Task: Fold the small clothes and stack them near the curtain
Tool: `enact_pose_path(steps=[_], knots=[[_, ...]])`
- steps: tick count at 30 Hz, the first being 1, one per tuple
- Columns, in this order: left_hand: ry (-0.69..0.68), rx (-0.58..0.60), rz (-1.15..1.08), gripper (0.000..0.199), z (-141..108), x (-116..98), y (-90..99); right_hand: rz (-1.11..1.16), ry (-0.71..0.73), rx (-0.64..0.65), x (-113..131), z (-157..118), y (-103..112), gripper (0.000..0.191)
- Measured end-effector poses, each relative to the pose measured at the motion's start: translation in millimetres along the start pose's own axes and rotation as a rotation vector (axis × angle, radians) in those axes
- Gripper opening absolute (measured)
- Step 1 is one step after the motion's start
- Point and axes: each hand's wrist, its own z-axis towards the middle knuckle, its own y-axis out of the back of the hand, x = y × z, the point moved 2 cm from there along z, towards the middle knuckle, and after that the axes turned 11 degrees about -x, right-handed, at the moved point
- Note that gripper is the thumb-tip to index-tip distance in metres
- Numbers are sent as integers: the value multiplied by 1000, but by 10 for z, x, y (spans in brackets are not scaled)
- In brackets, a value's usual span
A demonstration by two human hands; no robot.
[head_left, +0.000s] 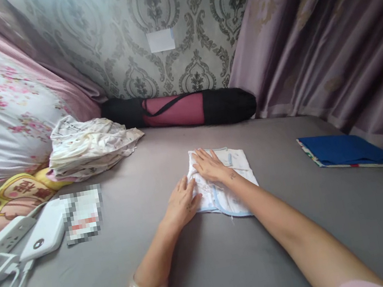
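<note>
A small white garment (236,200) with light-blue trim lies folded on the grey sheet, in the middle of the head view. My right hand (209,165) rests flat on its upper left part, fingers spread. At the garment's left edge is my left hand (182,200), its fingers stretched out and touching the cloth. Neither hand grips anything. The cloth under my palms and forearm is hidden.
A heap of pale clothes (91,144) sits at the back left. Nearby are a power strip (6,240), a white power bank (46,231) and cables. A black and pink long bag (178,111) lies along the wall. To the right is a folded blue item (344,148).
</note>
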Motion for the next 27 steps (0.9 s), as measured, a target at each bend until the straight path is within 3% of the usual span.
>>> enact_pose_path(steps=[5, 8, 11, 17, 27], knots=[[116, -111, 31, 42, 1, 111, 35, 19, -44, 20, 96, 135, -215, 59], [172, -158, -2, 38, -7, 179, 29, 79, -38, 52, 55, 150, -193, 60], [206, -122, -50, 37, -7, 195, 26, 165, -18, 51, 26, 72, -103, 60], [325, 22, -67, 42, -2, 159, 155, 161, 30, 50, -27, -451, 49, 64], [384, 133, -141, 59, -14, 188, 279, 110, -54, 2, -592, -1521, 240, 64]])
